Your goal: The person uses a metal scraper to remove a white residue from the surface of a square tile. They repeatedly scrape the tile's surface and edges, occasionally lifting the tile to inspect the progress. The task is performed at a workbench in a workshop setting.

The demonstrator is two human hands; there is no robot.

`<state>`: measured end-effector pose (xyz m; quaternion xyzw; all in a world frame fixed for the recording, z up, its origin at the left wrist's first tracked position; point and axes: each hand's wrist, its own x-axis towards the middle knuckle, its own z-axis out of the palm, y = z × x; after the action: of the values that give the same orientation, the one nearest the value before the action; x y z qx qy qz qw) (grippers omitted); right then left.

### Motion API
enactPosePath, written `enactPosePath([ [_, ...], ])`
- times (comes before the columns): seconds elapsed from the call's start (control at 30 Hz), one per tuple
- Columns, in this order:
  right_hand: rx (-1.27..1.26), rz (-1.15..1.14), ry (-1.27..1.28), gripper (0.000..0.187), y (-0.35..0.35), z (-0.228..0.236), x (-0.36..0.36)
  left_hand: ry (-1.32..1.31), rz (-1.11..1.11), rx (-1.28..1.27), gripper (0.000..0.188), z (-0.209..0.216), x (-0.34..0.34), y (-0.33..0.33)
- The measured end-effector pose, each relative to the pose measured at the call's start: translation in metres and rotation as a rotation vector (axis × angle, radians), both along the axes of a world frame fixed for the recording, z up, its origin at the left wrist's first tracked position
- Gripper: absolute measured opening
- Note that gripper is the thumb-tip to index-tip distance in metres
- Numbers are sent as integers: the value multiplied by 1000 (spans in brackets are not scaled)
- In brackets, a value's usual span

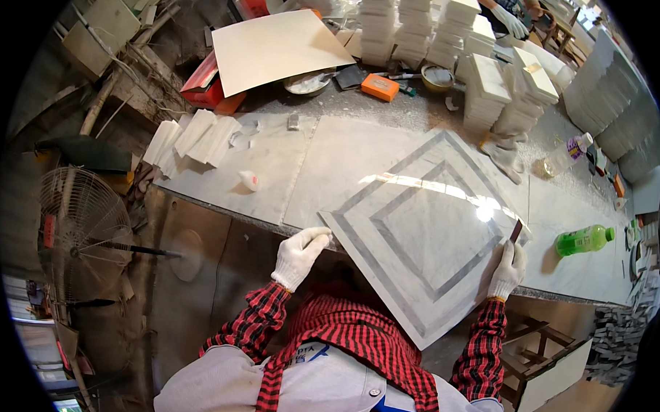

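Observation:
A polished square marble panel (409, 216), white with grey inlaid bands, lies turned cornerwise on the worktable, its near corner jutting past the front edge. My left hand (299, 259), in a white knit glove, is closed with fingertips together beside the panel's left corner; whatever it pinches, if anything, is hidden. By the panel's right side, my gloved right hand (508, 272) grips a small dark brown strip (517, 231) that points upward. A green-capped plastic bottle (585, 240) of green liquid lies to the right of that hand.
White tile stacks (486, 91) line the table's back. A cream sheet (281, 48), an orange box (380, 87), a bowl (437, 77) and a clear bottle (564, 156) surround the panel. Marble strips (194, 139) lie left. A fan (74, 233) stands left; another person's gloved hand (509, 22) shows behind.

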<state>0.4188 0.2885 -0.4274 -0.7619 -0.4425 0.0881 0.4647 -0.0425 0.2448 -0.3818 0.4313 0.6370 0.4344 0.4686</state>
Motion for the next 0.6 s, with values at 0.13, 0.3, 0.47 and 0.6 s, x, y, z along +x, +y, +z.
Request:
enactPosePath([
  [0.13,-25,-10,-5,25,-3,-5,7,194,16,75,23,6,-13,14],
  [0.3,-10,-36,33,29,-3,-22,18,368,-90,204,24,-1,-33,34],
  [0.47,-37,-33,115,30,1,-24,23,233,-90,147,33,-4,-35,42],
  [0.6,-40,-38,185,30,3,-18,21,328,-129,225,34,-11,-38,54],
])
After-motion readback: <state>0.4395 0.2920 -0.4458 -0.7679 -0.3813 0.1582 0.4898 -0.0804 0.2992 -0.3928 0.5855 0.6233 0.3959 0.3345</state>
